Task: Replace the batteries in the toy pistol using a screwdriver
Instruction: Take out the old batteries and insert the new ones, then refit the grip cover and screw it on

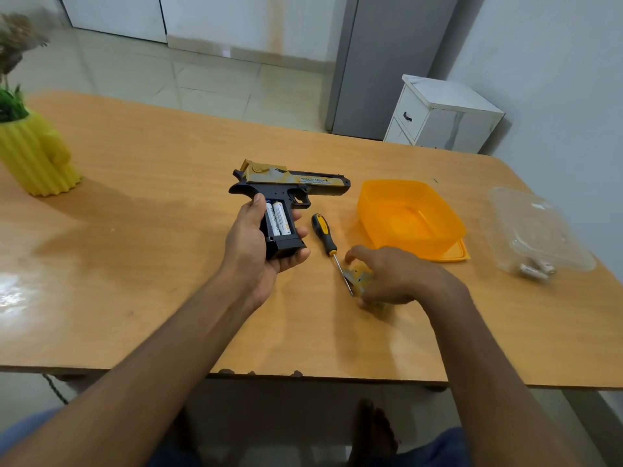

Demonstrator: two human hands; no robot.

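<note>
On the wooden counter (141, 264), all positions are given relative to the toy pistol (290, 185), which is held near the middle of the surface. To its right, an orange tub (409, 217) is seen standing on a matching lid (455, 256). Far left of the pistol, a yellow ribbed plant pot (35, 156) is noted at the counter edge. Far right, beyond the tub, a clear plastic container (536, 230) is recorded with small items, blurred, in its near corner. The pistol is held at the grip, barrel pointing right, with the grip compartment uncovered and two white batteries (278, 219) seated in it side by side. The left hand (259, 244) is wrapped round the grip, thumb on the left side and fingers curled beneath. Just right of the grip, a black-and-yellow screwdriver (325, 235) is laid flat, tip toward the person. Right of and nearer than the pistol, the right hand (394, 278) is lowered over a small tan cover piece (359, 278); fingers are curled about it, though motion blur prevents the grasp from being confirmed.
</note>
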